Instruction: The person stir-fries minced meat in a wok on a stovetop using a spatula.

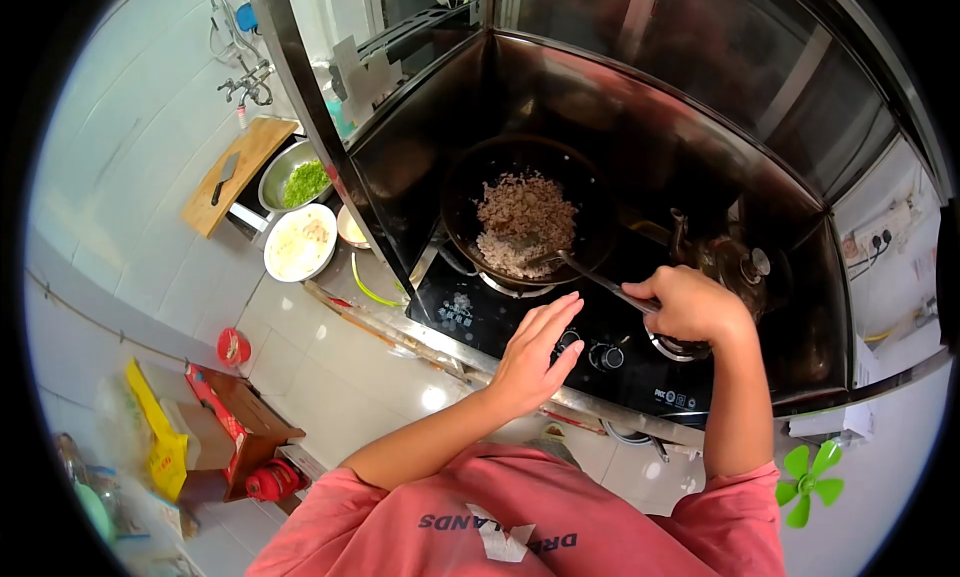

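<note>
While the right hand [690, 303] grips a long-handled metal utensil [600, 278] at the centre right of the frame, its fingers curled closed around the handle, the utensil slants across the front of the wok [592, 222]. Its long axis is diagonal: the handle end lies in the fist at the lower right, and the shaft runs up and leftward over the wok's near rim. The working end points to the upper left and sits in the lower part of the crumbled brown meat [525, 212]; how deep it goes cannot be told, since the meat partly hides it.

The left hand [538, 355] is just below the wok, near the middle of the frame. Its fingers are straight and close together, aimed toward the upper right, with the thumb spread away from them. It is over the front of the black cooktop [640, 382], beside the control knob [607, 357]; whether it touches the surface cannot be told.

Right of the wok, partly behind the right hand, stands a dark metal kettle [735, 262], its spout rising toward the top of the frame. At the upper left, a knife [225, 177] lies on a wooden cutting board [262, 142], its handle toward the lower left. Next to the board are a metal bowl [270, 184] of chopped greens [306, 183] and, below that, a white bowl [300, 243].
</note>
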Tool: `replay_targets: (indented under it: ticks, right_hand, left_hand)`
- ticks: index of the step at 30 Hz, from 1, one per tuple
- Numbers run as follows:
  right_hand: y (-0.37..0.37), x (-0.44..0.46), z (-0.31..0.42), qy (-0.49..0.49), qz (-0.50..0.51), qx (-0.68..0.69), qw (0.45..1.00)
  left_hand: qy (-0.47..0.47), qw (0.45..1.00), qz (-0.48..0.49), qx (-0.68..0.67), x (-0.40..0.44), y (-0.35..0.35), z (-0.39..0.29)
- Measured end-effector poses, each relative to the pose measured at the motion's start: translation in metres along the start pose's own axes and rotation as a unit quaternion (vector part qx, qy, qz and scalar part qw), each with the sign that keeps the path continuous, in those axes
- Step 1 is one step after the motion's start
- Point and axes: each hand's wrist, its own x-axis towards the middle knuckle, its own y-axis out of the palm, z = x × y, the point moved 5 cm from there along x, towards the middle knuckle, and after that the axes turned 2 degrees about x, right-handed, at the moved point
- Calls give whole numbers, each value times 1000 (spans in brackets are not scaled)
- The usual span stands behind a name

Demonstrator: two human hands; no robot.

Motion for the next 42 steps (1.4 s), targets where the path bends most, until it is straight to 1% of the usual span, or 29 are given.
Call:
replay_targets:
  ticks: [1, 2, 4, 5, 7, 8, 11, 13, 14, 16, 17, 18, 20, 21, 22, 23, 25, 26, 28, 30, 32, 33, 35, 36, 38, 39, 41, 42]
  right_hand:
    - [6, 5, 1, -22, 2, -11, 1000]
    - [20, 22, -1, -59, -26, -14, 998]
    - [32, 46, 15, 16, -46, 76, 996]
    - [31, 47, 18, 11, -46, 77, 996]
    - [27, 49, 14, 75, -40, 205, 975]
    - [28, 49, 3, 73, -11, 249, 966]
    - [7, 32, -19, 123, 11, 305, 944]
    - [-5, 27, -31, 158, 0, 330, 931]
    - [-10, 28, -36, 156, 1, 343, 926]
    - [-10, 42, -60, 154, 5, 295, 943]
    - [-3, 56, -79, 153, 5, 294, 943]
    - [9, 74, -98, 116, 31, 247, 962]
    - [15, 87, -100, 74, 58, 196, 976]
    - [17, 91, -89, 94, 32, 313, 944]
    - [20, 95, -80, 113, 7, 427, 897]
    - [27, 105, -74, 111, 9, 426, 898]
    - [37, 124, -61, 62, -7, 457, 887]
    - [35, 125, -63, 59, -5, 456, 888]
    - [14, 106, -44, -3, 48, 348, 936]
    - [-12, 87, -45, -30, 88, 271, 958]
    - [-40, 68, -41, 7, 84, 202, 976]
    - [-47, 67, -42, 6, 85, 201, 976]
    - [-60, 68, -53, 70, 73, 118, 988]
    - [-65, 72, -57, 69, 73, 116, 988]
    - [-63, 78, -73, 122, 157, 9, 980]
    - [-62, 81, -82, 120, 156, 7, 980]
    - [-45, 87, -98, 137, 254, 166, 943]
    - [-34, 90, -99, 135, 254, 165, 943]
  left_hand:
    - [3, 1000, -1, 0, 0, 1, 0]
    - [2, 1000, -1, 0, 2, 2, -1]
    - [3, 1000, 4, -6, 4, 5, -5]
    - [3, 1000, -3, -3, 4, 6, -6]
    - [-1, 1000, -7, 6, 4, 3, -3]
    - [-4, 1000, -9, 8, 3, 2, -2]
    - [-14, 1000, -9, 10, 2, 4, -2]
    - [-17, 1000, -10, 0, 3, 8, -7]
    - [-16, 1000, -9, -3, 3, 10, -10]
    - [-20, 1000, -6, -2, 4, 13, -13]
    - [-22, 1000, -7, -2, 5, 14, -13]
    - [-22, 1000, -9, -1, 5, 16, -14]
    - [-24, 999, -20, 11, 6, 17, -13]
    - [-25, 999, -23, 13, 6, 18, -14]
    - [-28, 999, -29, 22, 6, 18, -14]
    - [-31, 999, -34, 30, 5, 18, -15]
    - [-40, 998, -38, 35, 4, 19, -14]
    - [-47, 997, -40, 38, 4, 20, -14]
    - [-48, 997, -46, 39, 6, 22, -14]
    - [-49, 997, -50, 38, 8, 25, -15]
    - [-45, 997, -50, 30, 14, 31, -20]
    - [-46, 997, -52, 30, 17, 34, -22]
    - [-17, 997, -62, 35, 29, 39, -29]
    - [-17, 997, -63, 35, 36, 41, -31]
    - [0, 997, -74, 36, 52, 45, -36]
    - [3, 996, -74, 39, 58, 47, -37]
    - [6, 996, -78, 41, 62, 50, -42]
    - [9, 996, -79, 41, 62, 51, -44]
